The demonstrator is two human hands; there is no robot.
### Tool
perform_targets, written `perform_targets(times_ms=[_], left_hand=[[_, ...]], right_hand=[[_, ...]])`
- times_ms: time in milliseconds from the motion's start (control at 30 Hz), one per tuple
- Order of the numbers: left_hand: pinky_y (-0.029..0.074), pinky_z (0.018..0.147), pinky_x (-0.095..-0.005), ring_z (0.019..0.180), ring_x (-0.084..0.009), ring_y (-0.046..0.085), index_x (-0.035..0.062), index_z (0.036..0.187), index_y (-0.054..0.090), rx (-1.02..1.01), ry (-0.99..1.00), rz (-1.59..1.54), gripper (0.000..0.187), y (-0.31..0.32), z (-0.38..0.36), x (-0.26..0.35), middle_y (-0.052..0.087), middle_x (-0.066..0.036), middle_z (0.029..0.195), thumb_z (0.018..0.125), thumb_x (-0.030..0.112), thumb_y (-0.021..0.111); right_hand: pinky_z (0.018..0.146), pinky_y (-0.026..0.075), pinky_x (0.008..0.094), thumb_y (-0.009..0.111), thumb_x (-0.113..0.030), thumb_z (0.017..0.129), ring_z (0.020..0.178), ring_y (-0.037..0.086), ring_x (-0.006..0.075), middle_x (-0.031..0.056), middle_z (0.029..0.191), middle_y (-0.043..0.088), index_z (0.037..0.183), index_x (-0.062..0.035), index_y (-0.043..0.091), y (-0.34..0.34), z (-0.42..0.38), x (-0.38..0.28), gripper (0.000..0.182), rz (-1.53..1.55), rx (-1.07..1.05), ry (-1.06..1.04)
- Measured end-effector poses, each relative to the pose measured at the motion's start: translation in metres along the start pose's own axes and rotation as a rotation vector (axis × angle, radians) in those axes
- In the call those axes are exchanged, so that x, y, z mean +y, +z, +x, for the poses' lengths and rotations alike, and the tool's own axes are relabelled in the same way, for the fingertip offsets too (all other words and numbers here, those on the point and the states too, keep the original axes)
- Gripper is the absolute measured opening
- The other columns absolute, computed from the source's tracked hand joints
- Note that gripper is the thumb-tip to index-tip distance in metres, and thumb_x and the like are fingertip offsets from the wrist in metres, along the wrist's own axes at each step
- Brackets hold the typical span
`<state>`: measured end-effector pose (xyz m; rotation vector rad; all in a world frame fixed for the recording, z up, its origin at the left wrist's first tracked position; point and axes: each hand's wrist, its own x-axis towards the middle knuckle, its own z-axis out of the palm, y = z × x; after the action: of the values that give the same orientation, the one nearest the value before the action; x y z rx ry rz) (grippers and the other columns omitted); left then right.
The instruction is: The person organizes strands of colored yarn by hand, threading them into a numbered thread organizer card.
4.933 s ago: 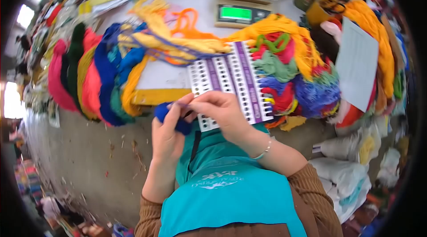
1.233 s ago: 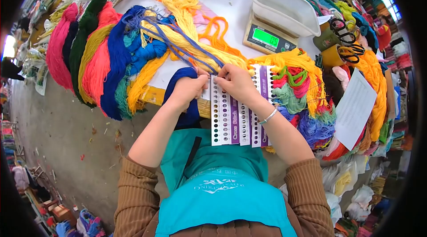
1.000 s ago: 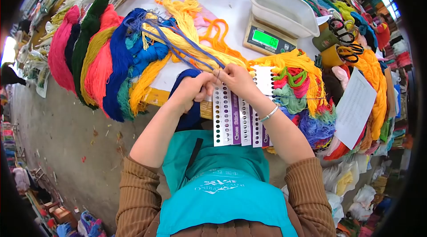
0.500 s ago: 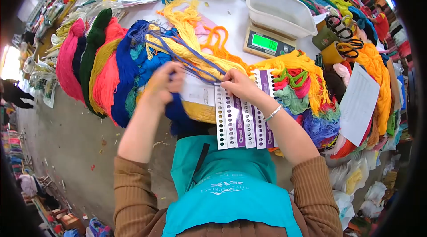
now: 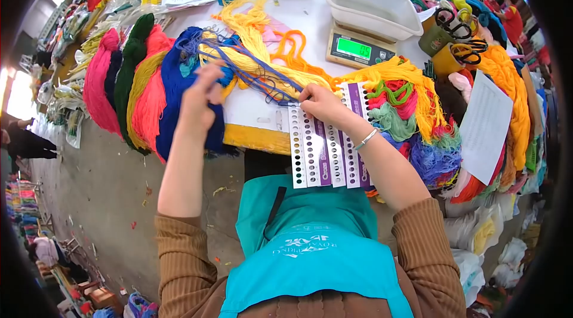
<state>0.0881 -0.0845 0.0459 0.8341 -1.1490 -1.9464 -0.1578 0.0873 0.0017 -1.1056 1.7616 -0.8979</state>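
My right hand [image 5: 322, 105] pinches strands of slate-blue thread [image 5: 262, 73] at the top of the punched thread cards [image 5: 325, 157]. These white and purple cards have rows of holes and overhang the table's front edge. The blue strands run left across a pale yellow hank [image 5: 239, 58]. My left hand [image 5: 202, 100] is raised in front of a royal-blue skein [image 5: 173, 103], its fingers smeared by motion. Bright orange yarn [image 5: 291, 46] loops behind the yellow hank.
A scale [image 5: 358, 49] with a lit green display carries a white plastic tub [image 5: 373, 7]. Scissors stand in a yellow mug [image 5: 447, 60] at right. Pink, green and coral skeins [image 5: 101, 88] hang off the left edge. A printed sheet [image 5: 486, 133] lies over yarn at right.
My left hand has moved up and left, and the blue yarn at the table's front edge has shifted left. My right hand stays at the top of the cards.
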Motion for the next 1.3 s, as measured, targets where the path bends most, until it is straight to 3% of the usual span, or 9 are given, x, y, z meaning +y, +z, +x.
perform_targets(times_ms=[67, 100, 133, 167, 600, 700, 967, 1133, 1300], left_hand=[[0.037, 0.054, -0.0214, 0.061, -0.0043, 0.047, 0.0047, 0.102, 0.07, -0.017, 0.048, 0.515, 0.017, 0.043, -0.027, -0.01, 0.058, 0.005, 0.078, 0.087, 0.012, 0.065], [0.046, 0.07, -0.0257, 0.077, -0.012, 0.058, 0.004, 0.102, 0.07, -0.131, 0.376, 0.772, 0.018, 0.049, -0.027, -0.023, 0.063, -0.001, 0.084, 0.085, 0.012, 0.067], [0.048, 0.083, -0.0312, 0.09, -0.02, 0.062, 0.0052, 0.103, 0.069, -0.125, 0.377, 0.995, 0.021, 0.053, -0.031, -0.033, 0.063, -0.006, 0.087, 0.083, 0.011, 0.068], [0.049, 0.081, -0.0348, 0.088, -0.0248, 0.062, 0.0071, 0.105, 0.068, -0.138, 0.528, 1.055, 0.024, 0.05, -0.025, -0.054, 0.061, -0.01, 0.091, 0.081, 0.01, 0.069], [0.048, 0.077, -0.0413, 0.088, -0.0319, 0.059, 0.0064, 0.092, 0.062, 0.076, 0.744, 1.074, 0.009, 0.071, -0.003, -0.081, 0.057, -0.013, 0.092, 0.087, 0.014, 0.063], [0.048, 0.078, -0.0352, 0.088, -0.031, 0.061, 0.0033, 0.094, 0.059, 0.052, 0.597, 1.097, 0.008, 0.056, 0.0, -0.064, 0.059, -0.016, 0.088, 0.092, 0.011, 0.058], [0.047, 0.069, -0.031, 0.073, -0.0179, 0.06, 0.0031, 0.088, 0.057, 0.322, 0.866, 1.221, 0.016, -0.004, 0.039, 0.02, 0.058, -0.008, 0.075, 0.096, 0.016, 0.054], [0.049, 0.069, -0.0375, 0.074, -0.0266, 0.065, 0.0028, 0.091, 0.063, 0.683, 0.779, 1.189, 0.021, -0.057, 0.079, 0.076, 0.066, -0.014, 0.08, 0.091, 0.023, 0.055], [0.043, 0.055, -0.0258, 0.065, -0.0131, 0.056, 0.0028, 0.097, 0.066, 0.394, 0.179, 0.673, 0.018, -0.107, 0.093, 0.116, 0.063, -0.003, 0.079, 0.085, 0.017, 0.068]], right_hand=[[0.064, 0.052, 0.029, 0.059, -0.013, 0.083, 0.066, 0.067, 0.0155, 0.0096, 0.08, 0.067, 0.098, -0.0004, 0.059, -0.001, 0.0, -0.001, 0.019, 0.02, -0.007, 0.014], [0.064, 0.052, 0.029, 0.059, -0.013, 0.083, 0.066, 0.067, 0.0155, 0.0096, 0.08, 0.067, 0.098, -0.0004, 0.059, 0.0, 0.001, 0.0, 0.019, 0.02, -0.008, 0.012], [0.063, 0.052, 0.0287, 0.059, -0.012, 0.083, 0.066, 0.067, 0.0153, 0.0094, 0.08, 0.067, 0.097, -0.0002, 0.059, 0.001, 0.002, 0.002, 0.019, 0.04, -0.006, 0.012], [0.062, 0.052, 0.0284, 0.059, -0.011, 0.083, 0.065, 0.067, 0.0152, 0.0092, 0.08, 0.067, 0.097, 0.0, 0.06, 0.001, 0.002, 0.004, 0.018, 0.061, 0.001, 0.013], [0.062, 0.052, 0.029, 0.058, -0.01, 0.082, 0.064, 0.067, 0.0152, 0.0087, 0.076, 0.067, 0.095, 0.0001, 0.061, -0.001, 0.002, 0.005, 0.017, 0.071, -0.005, -0.032], [0.063, 0.052, 0.0294, 0.057, -0.01, 0.083, 0.064, 0.067, 0.0151, 0.0087, 0.077, 0.068, 0.095, -0.0005, 0.062, -0.002, -0.001, 0.004, 0.017, 0.099, -0.016, -0.019], [0.063, 0.052, 0.0292, 0.057, -0.009, 0.082, 0.064, 0.067, 0.015, 0.0082, 0.077, 0.067, 0.094, -0.0007, 0.062, -0.003, -0.001, 0.0, 0.015, 0.077, -0.023, -0.02], [0.063, 0.052, 0.0288, 0.057, -0.009, 0.083, 0.064, 0.067, 0.0148, 0.0084, 0.078, 0.067, 0.093, -0.0007, 0.062, -0.002, 0.0, 0.002, 0.014, 0.072, -0.012, -0.02], [0.063, 0.052, 0.0287, 0.058, -0.011, 0.083, 0.065, 0.067, 0.0145, 0.0082, 0.078, 0.067, 0.093, -0.0014, 0.063, -0.002, -0.003, -0.003, 0.015, 0.043, -0.003, -0.014]])
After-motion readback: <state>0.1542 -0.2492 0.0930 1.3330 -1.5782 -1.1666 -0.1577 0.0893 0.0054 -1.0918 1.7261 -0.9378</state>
